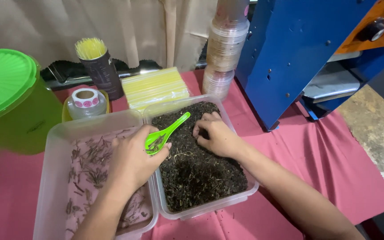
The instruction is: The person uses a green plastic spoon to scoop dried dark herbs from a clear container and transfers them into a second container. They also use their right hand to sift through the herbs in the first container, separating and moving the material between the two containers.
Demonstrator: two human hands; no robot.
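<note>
Green plastic spoon (166, 134) is sitting in the left hand (132, 162), over the seam btwn the two clear tubs, bowl end near the fingers and carrying a few thin brown sticks, handle pointing up-right over the dark leaf. Looks light and stiff, prob a bit slick. Best grip is likely low on the handle next to the bowl, kept level so the sticks aren't sliding off.

Left hand is curling snug around the spoon near the bowl, fingers narrow, thumb side hidden, so exact pinch can't be told.

Right hand (216, 135) is resting knuckles-up on the dark loose leaf in the right tub (210, 206), fingertips bent down and pressing into the pile. Whether it's pinching a bit of leaf or just touching, can't tell. The leaf looks dry, crumbly, very light, prob spilling easily.

Left tub (52, 178) is holding scattered brown sticks over a mostly bare bottom, touching the right tub side by side on the table w/ red cloth (325, 169).

Around: green lidded bucket (10, 98) at far left, sticker roll (85, 98), dark cup of yellow sticks (98, 66), flat pack of yellow straws (155, 87), stack of clear lids (225, 49), blue machine (303, 49) at right.
</note>
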